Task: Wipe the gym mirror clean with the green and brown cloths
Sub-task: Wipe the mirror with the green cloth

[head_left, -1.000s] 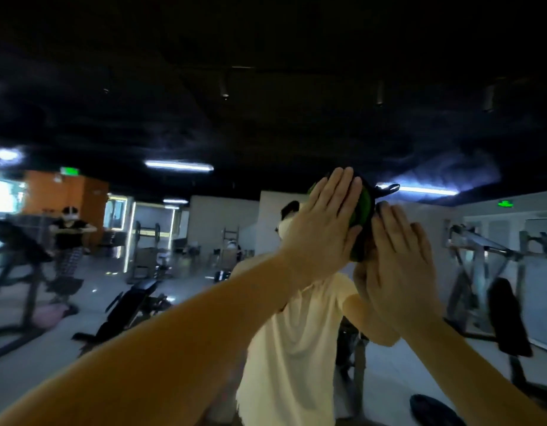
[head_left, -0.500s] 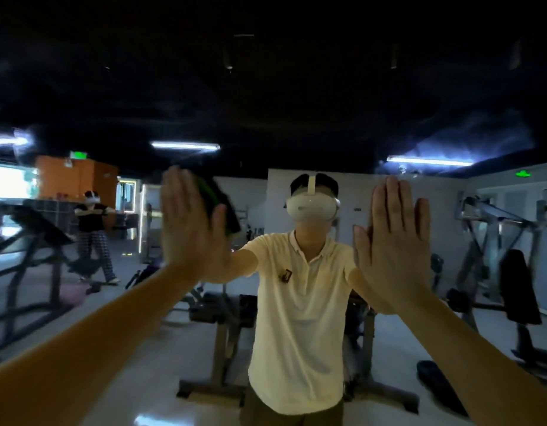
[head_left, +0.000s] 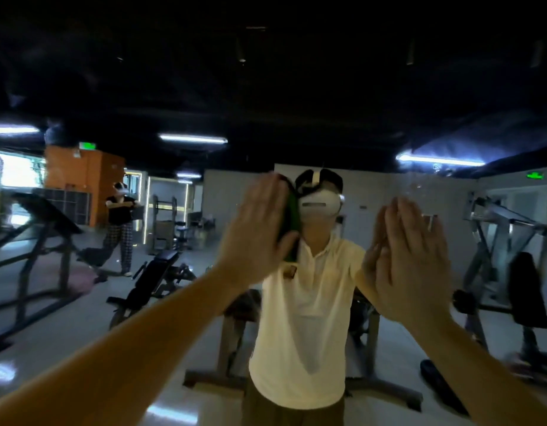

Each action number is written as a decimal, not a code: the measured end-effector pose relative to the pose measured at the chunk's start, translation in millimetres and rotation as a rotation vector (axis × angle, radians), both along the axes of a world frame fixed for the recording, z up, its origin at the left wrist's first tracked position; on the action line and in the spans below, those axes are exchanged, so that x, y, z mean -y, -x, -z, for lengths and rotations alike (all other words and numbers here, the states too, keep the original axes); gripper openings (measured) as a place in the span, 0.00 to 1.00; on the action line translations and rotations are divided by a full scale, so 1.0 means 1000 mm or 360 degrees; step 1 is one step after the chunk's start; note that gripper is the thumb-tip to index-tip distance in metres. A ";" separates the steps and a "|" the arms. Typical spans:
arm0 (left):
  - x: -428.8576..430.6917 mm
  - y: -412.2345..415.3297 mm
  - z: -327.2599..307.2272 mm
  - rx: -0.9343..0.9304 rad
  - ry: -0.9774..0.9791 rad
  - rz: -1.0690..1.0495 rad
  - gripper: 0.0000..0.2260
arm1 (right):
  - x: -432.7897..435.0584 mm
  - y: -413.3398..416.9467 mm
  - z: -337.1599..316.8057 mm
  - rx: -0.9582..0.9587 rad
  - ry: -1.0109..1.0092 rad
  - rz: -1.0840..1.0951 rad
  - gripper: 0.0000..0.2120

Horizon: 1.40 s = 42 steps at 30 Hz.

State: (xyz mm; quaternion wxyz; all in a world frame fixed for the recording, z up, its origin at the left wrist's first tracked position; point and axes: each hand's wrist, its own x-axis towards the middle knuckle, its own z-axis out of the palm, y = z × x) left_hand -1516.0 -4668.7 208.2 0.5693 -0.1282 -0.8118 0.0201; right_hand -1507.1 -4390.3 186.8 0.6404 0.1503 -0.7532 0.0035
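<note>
Head view: mirror (head_left: 174,87) fills the frame. Left hand (head_left: 257,232), fingers straight and together, presses the green cloth (head_left: 292,222) flat on the glass; right hand (head_left: 410,259) likewise flat, brown cloth hidden. Unpinched, the green cloth could slide out and drop.

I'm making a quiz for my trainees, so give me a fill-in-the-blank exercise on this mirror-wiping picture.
The left hand presses a ___ cloth against the mirror.
The right hand has its fingers pointing ___.
The reflected headset is ___.
The reflected polo shirt is pale ___.
Missing words: green; up; white; yellow.
</note>
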 end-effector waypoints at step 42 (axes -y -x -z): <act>-0.030 -0.007 0.168 0.0160 0.0384 0.0060 0.37 | 0.023 -0.033 0.133 0.0355 0.0032 -0.0077 0.33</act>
